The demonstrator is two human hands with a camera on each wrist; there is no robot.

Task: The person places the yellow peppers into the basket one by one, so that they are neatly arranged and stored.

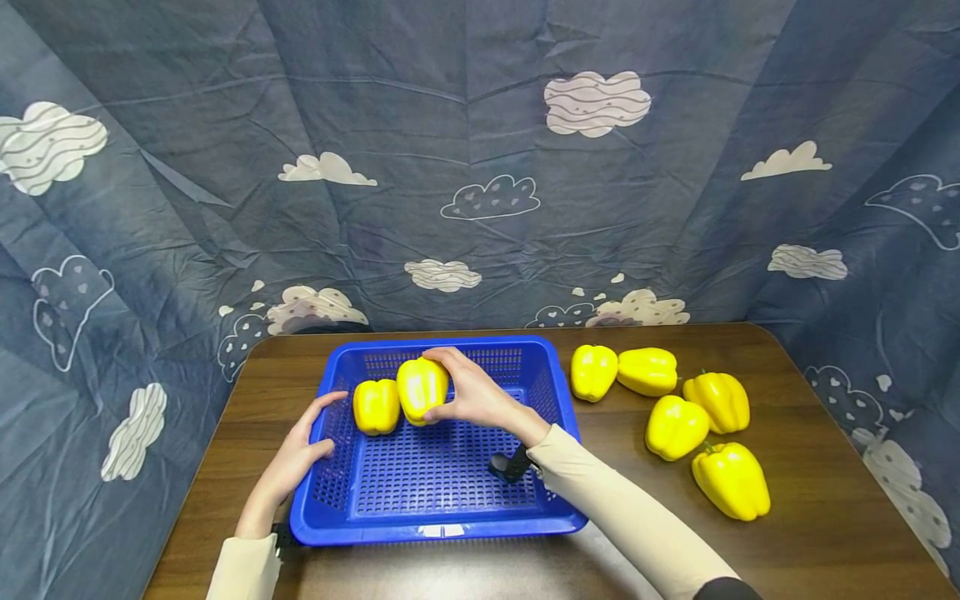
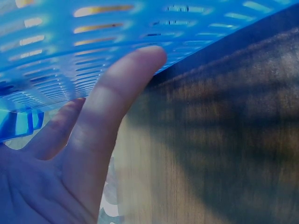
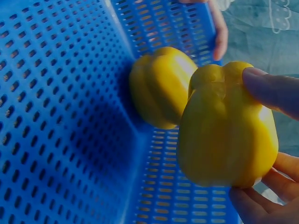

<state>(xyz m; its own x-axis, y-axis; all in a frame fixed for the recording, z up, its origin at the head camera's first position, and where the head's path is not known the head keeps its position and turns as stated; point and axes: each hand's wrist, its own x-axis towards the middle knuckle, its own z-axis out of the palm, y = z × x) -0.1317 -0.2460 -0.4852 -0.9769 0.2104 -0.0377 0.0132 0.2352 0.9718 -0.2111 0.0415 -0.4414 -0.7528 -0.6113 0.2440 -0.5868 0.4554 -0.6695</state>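
Observation:
A blue plastic basket (image 1: 450, 533) with slotted walls stands on the table. One yellow bell pepper (image 1: 377, 407) sits inside, against its left wall. Over the basket floor my right hand (image 1: 480, 396) holds a second yellow bell pepper (image 1: 422, 390) between thumb and fingers. In the right wrist view this held pepper (image 3: 229, 130) overlaps the other pepper (image 3: 161, 86). My left hand (image 1: 296, 458) grips the basket's left rim, with fingers lying along the outside of the slotted wall (image 2: 103, 28) in the left wrist view.
Several yellow bell peppers (image 1: 675, 427) lie loose on the wooden table (image 1: 615, 467) to the right of the basket. A blue curtain (image 1: 465, 125) with cloud prints hangs behind the table and at both sides.

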